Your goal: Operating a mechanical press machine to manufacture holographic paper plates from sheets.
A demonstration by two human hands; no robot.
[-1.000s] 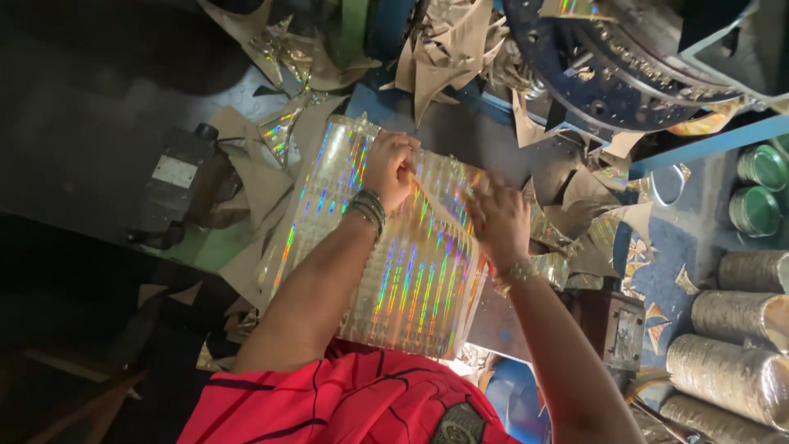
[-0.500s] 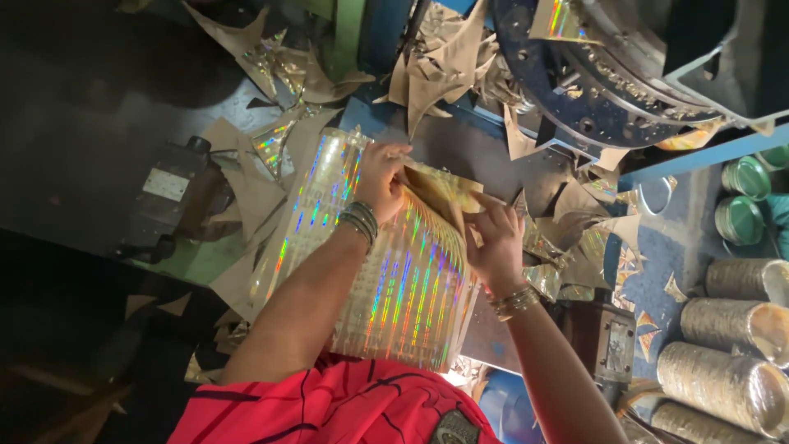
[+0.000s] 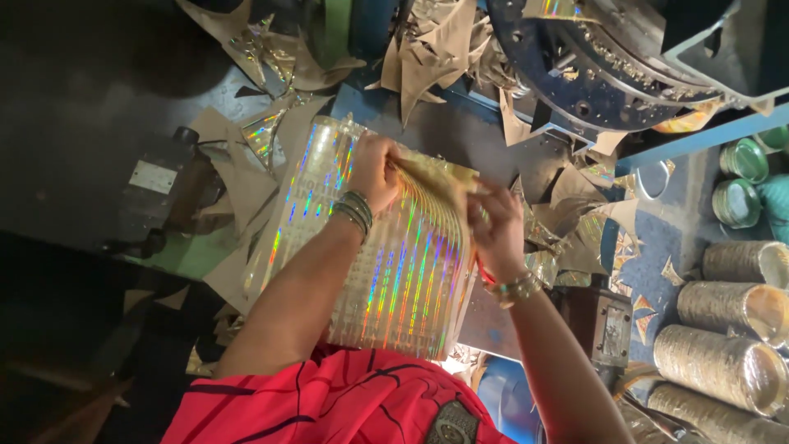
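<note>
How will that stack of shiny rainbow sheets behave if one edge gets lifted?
The stack of holographic sheets probably bends easily: its far edge fans into curved layers between the left hand and right hand. The glossy faces look slippery, so sheets may slide apart. Single sheets seem thin and light.

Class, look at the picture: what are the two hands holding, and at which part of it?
Both hold a stack of holographic foil sheets at its far edge: the left hand grips the fanned edge, the right hand pinches the lifted sheets' corner.
</note>
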